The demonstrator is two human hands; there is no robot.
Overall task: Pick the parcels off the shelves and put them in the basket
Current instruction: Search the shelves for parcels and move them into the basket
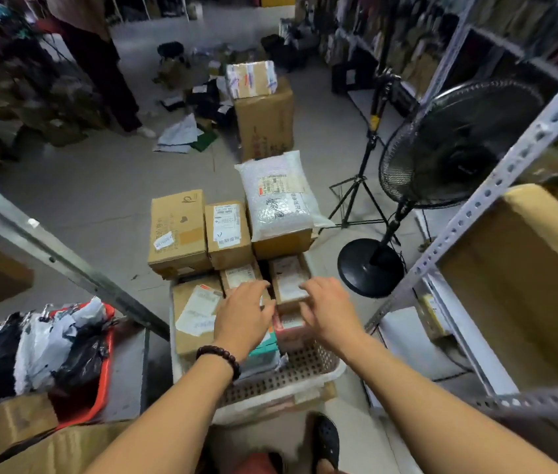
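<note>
**Two bare hands held over a basket packed with parcels**

A white perforated basket (305,374) is seen low down at 6 o'clock, packed with cardboard parcels (195,309) that carry white labels. Both hands are stretched out above it, palms down. The left hand (243,316), with a dark bead bracelet (219,357) worn at the wrist, is laid over the middle parcels. Its fingers are bent downward at a gap between boxes, and whether anything is gripped cannot be told. The right hand (325,309) is held just beside it, toward 3 o'clock. Its fingers are spread and loosely bent above a small labelled box (288,278), and nothing is held in it.

Just behind the basket, toward 12 o'clock, two brown boxes (176,230) are set side by side. A bubble-wrapped package (277,193) is laid on another box next to them. Farther off, a tall carton (264,121) is topped by a smaller taped box.

At 2 o'clock a black pedestal fan (442,148) is placed beside grey metal shelving (510,165), on which a large brown box (527,268) is stored. At 8 o'clock a red basket (108,357) is filled with black and white poly bags (31,343). At 11 o'clock the legs of another person (106,73) are seen, and loose bags are scattered over the grey floor (65,193) nearby.
</note>
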